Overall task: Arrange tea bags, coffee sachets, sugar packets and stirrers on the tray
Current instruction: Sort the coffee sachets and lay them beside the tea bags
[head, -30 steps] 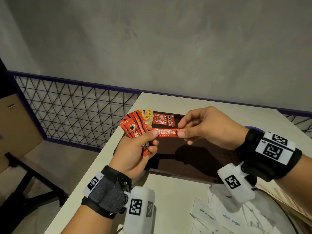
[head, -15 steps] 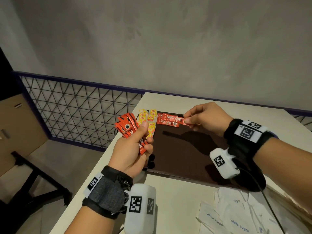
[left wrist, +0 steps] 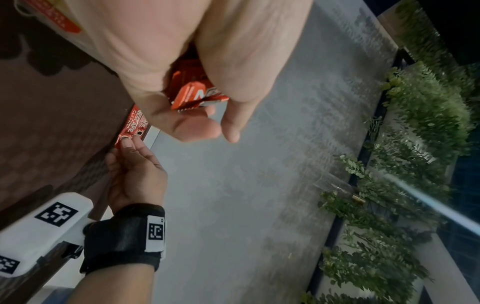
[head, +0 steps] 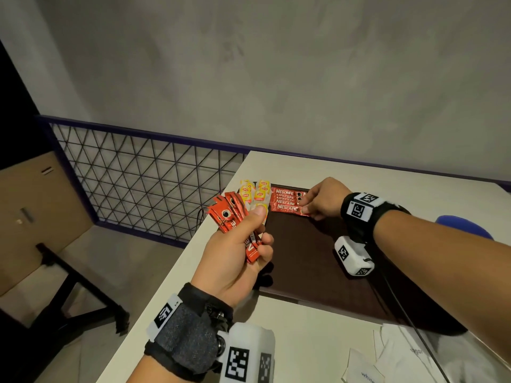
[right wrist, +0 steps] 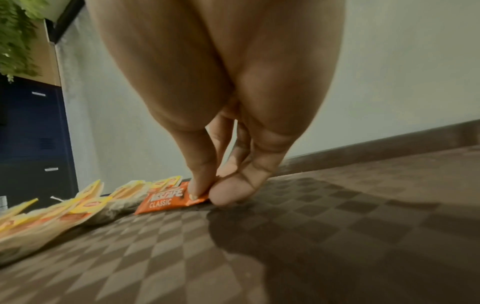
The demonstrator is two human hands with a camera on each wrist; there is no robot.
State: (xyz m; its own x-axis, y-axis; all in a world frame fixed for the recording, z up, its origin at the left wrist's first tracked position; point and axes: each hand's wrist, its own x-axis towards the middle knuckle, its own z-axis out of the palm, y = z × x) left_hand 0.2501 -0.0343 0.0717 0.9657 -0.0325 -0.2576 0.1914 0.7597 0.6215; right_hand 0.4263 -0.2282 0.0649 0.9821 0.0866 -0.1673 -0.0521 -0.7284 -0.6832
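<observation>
Under the right hand [head: 322, 200], at the tray's [head: 318, 261] far end, lay a row of red coffee sachets [head: 286, 199], overlapping one another. That hand's thumb and forefinger pinched the right end of the nearest sachet [right wrist: 168, 200], which lay flat on the tray's chequered surface; the other fingers were curled in behind. Just left of that hand's fingertips, beside the sachet row, sat a cluster of yellow tea bags [head: 255, 193] at the tray's far-left corner, some of them overlapping. The left hand [head: 235, 261] was raised above the tray's left edge, nearer the person than the right hand, and gripped a bundle [head: 231, 217] of more red sachets, fanned out above the thumb, with their lower ends poking out below the curled fingers [left wrist: 192, 123]. The thumb pressed on the front of the bundle. Between the two hands the tray was dark brown. Near the right forearm, on the desk [head: 298, 335] at the tray's near side, lay white sugar packets [head: 365, 369], only partly in view. Left of the left hand, off the desk, stood a wire-mesh railing [head: 138, 175].
</observation>
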